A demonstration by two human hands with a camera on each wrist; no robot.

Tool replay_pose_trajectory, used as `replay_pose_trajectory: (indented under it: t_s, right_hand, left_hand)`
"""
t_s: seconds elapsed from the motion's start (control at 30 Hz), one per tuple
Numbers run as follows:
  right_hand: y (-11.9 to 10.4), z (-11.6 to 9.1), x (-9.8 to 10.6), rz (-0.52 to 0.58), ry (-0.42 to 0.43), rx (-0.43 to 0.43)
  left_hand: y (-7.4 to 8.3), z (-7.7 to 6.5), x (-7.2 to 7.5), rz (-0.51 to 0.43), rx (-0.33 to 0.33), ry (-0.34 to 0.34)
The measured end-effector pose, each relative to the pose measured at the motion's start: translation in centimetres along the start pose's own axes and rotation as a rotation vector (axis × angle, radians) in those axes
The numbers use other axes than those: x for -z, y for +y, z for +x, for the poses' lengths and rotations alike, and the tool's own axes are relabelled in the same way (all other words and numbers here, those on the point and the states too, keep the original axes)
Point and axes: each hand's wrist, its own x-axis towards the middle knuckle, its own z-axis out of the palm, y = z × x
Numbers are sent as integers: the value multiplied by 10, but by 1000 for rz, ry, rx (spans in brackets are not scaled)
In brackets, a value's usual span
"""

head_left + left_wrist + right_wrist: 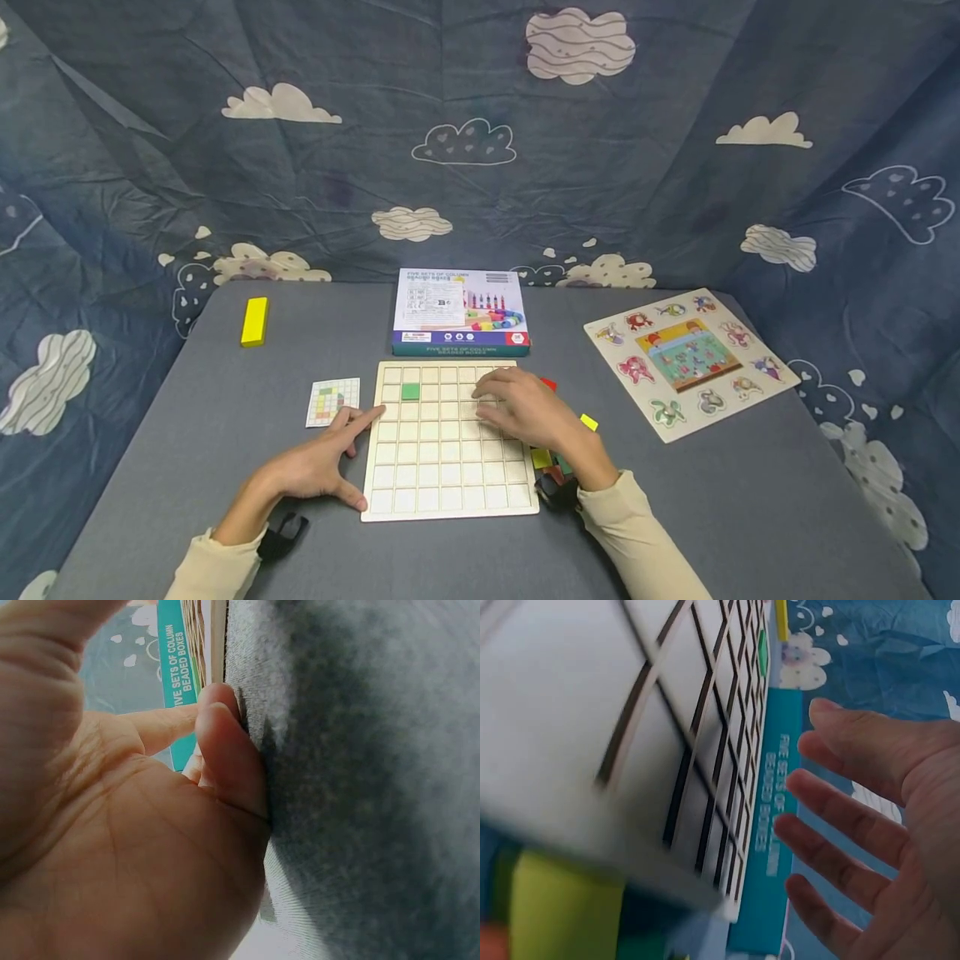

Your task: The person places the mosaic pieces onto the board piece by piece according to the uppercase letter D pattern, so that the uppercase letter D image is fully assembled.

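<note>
A pale wooden grid board lies flat on the table, with one green square tile in a cell near its upper left. My left hand touches the board's left edge with a stretched index finger and the thumb, near a small pattern card. Over the board's upper right is my right hand, its fingers loosely bent; no piece shows between them in the right wrist view. Beside the board, partly hidden under the right forearm, are several coloured pieces, among them a yellow one and a red one.
Behind the board lies a box labelled as column beaded boxes. A yellow block sits at the far left. On the right is a picture board with sea creatures. A cloud-patterned cloth hangs behind the grey table.
</note>
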Motion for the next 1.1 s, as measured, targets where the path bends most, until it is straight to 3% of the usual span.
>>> replay_pose_trajectory:
  t_s: [0.43, 0.67, 1.1]
  right_hand:
    - [23, -39, 14, 102, -106, -103]
    - [39, -48, 21, 202, -121, -110]
    - [51, -58, 27, 213, -239, -182]
  left_hand:
    - [-2, 1, -1, -1, -10, -21]
    - [-2, 1, -1, -21, -22, -29]
    - [-1, 0, 3, -4, -18, -28]
